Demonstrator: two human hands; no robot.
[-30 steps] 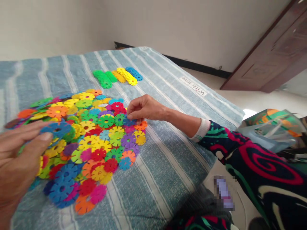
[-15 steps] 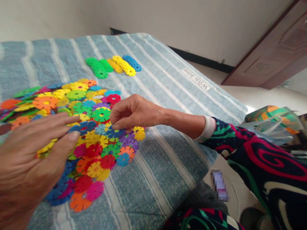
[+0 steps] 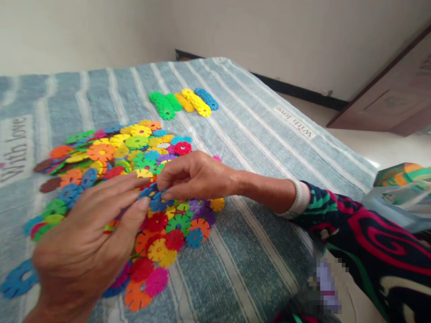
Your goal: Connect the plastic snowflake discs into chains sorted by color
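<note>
Between the fingertips of both hands are blue notched plastic discs [image 3: 157, 202], touching or overlapping; how they join is partly hidden. My left hand [image 3: 89, 229] pinches one with thumb against straight fingers. Curled inward, my right hand [image 3: 202, 175] grips another between thumb and forefinger. Both hands are over a spread pile of many-coloured flower-shaped discs [image 3: 102, 152]. Red, orange, green and purple pieces lie just below the fingers. A loose blue disc [image 3: 20, 279] rests left of my left wrist.
Farther back lie overlapped rows of green discs [image 3: 164, 106], yellow discs [image 3: 195, 102] and blue discs [image 3: 206, 98]. A striped blue-grey cloth [image 3: 256, 148] covers the table. Beyond its right edge stands a plastic bag [image 3: 400, 197]. A wooden door [image 3: 390, 98] is at the far right.
My hands have come together, bringing their blue discs into contact or overlap. The camera has turned left, so the pile and the rows at the back appear farther right.
</note>
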